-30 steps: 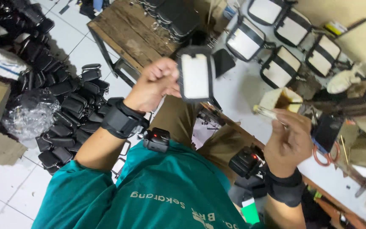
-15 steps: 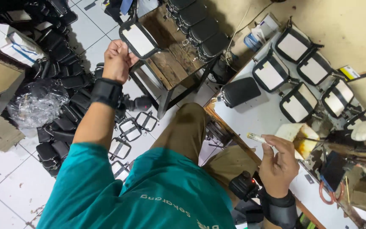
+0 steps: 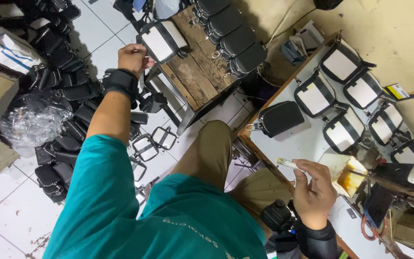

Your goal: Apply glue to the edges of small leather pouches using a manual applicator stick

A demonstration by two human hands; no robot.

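My left hand [image 3: 132,58] reaches out to the upper left and grips the edge of a black-framed bag panel with a white centre [image 3: 161,41], which rests on the end of a wooden bench [image 3: 195,76]. My right hand [image 3: 314,192] hovers over the near edge of a white worktable [image 3: 300,144] and pinches a thin pale brush [image 3: 287,163], tip pointing left. A black zipped pouch [image 3: 279,117] lies on the table just beyond that hand. Both wrists wear black bands.
Several more white-centred panels [image 3: 343,129] lie in rows on the worktable, beside a yellowish glue container [image 3: 350,176]. Finished black pouches [image 3: 233,36] are stacked on the bench. A heap of black pouches [image 3: 68,103], empty frames [image 3: 154,144] and a clear plastic bag [image 3: 32,122] cover the tiled floor.
My left hand carried the panel from in front of my chest out to the left and onto the wooden bench. My right hand kept hold of the brush over the table.
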